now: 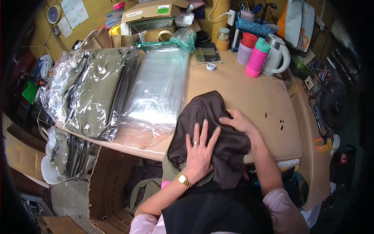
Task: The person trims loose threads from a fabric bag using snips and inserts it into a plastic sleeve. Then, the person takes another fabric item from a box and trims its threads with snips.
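Observation:
A dark brown garment [212, 150], smooth like lining, lies bunched over the table's front edge and hangs toward my lap. A stitched rectangle shows near its upper left, and olive fabric [170, 171] peeks out under its lower left. My left hand [200, 152], with a ring and gold watch, lies flat on the garment, fingers spread. At the garment's right side, my right hand [238, 124] grips the cloth, thumb on top; some of its fingers are hidden by folds.
Olive garments in clear plastic [93, 89] are stacked left, beside clear plastic bags [156, 85]. A pink bottle [257, 60], a kettle [275, 56] and a tape roll [210, 67] stand at the back. Below the left edge is a cardboard box [107, 187] with cloth inside.

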Demonstrator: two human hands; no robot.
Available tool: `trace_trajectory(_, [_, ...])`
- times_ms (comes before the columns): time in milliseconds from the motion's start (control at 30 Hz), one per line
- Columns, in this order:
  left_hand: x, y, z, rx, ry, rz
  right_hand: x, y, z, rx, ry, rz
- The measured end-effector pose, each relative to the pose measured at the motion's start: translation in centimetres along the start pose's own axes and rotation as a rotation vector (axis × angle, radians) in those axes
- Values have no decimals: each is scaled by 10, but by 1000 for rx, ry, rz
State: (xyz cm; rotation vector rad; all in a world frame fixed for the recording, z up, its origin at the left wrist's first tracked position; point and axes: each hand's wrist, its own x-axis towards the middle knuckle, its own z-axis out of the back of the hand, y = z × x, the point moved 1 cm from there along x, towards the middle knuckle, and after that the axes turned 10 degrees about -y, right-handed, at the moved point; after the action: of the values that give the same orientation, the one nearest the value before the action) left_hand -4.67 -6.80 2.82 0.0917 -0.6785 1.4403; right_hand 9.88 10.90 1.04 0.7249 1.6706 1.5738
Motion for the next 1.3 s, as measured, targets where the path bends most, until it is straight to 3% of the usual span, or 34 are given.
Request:
trace_trajectory(67, [17,6,-2,-129,-13,44,-3,4,2,-62,27,64])
trace_trajectory(133, [44,15,10,-266,402,174,7,-6,21,-12,-401,185])
trace_trajectory(167, [49,35,-4,-417,213,-11,8,-5,28,22,-501,195])
trace_trajectory(200, [64,43,2,-482,93,-94,-1,4,41,95,-468,121])
trace_trajectory(267, [91,52,27,-366,-166,-50,10,-31,57,376,-596,118])
trace_trajectory(300, [106,50,53,-208,-280,2,11,-33,59,378,-597,117])
trace_trajectory(333, [120,57,67,-55,-504,-72,9,-34,61,402,-623,99])
trace_trajectory(433, [145,99,93,255,-652,20,9,-40,65,312,-620,99])
trace_trajectory(467, [142,127,85,390,-599,50,9,-36,59,255,-606,110])
trace_trajectory(533, [99,198,54,616,-136,151,9,-34,54,233,-608,107])
trace_trajectory(567, [60,201,50,712,112,13,9,-34,54,175,-594,91])
trace_trajectory(600, [27,183,70,679,381,-11,10,-33,57,118,-579,74])
trace_trajectory(667, [-38,142,141,648,667,-95,14,-37,62,-6,-541,98])
trace_trajectory(700, [-57,135,169,694,968,57,16,-39,62,-136,-492,118])
trace_trajectory(733, [-92,161,190,750,998,175,21,-39,63,-267,-437,145])
trace_trajectory(767, [-118,185,215,928,952,324,25,-32,61,-260,-436,146])
trace_trajectory(800, [-127,196,248,970,872,439,26,-19,55,-494,-440,193])
trace_trajectory(833, [-128,192,282,826,707,404,29,-11,49,-728,-445,236])
trace_trajectory(867, [-125,179,313,674,543,367,37,-6,42,-722,-456,234])
trace_trajectory(933, [-79,115,342,271,367,561,55,3,22,-572,-366,113])
trace_trajectory(967, [-86,123,344,270,367,549,60,5,11,-699,-339,201])
trace_trajectory(1033, [-112,164,357,7,-412,597,80,5,-6,-828,-321,297])
trace_trajectory(1067, [-119,189,366,-60,-429,465,101,6,-5,-831,-376,212])
trace_trajectory(1133, [-86,191,367,-194,-642,839,130,16,-2,-825,-431,128])
trace_trajectory(1167, [-69,182,364,-194,-643,837,140,24,2,-813,-528,199])
trace_trajectory(1200, [-53,166,357,-466,-732,795,146,31,1,-801,-625,272])
trace_trajectory(1233, [-37,151,349,-738,-815,738,148,36,-7,-801,-627,280])
trace_trajectory(1267, [-22,139,340,-740,-818,735,148,41,-20,-719,-550,378])
trace_trajectory(1300, [-8,128,332,-909,-955,711,147,43,-35,-636,-471,471])
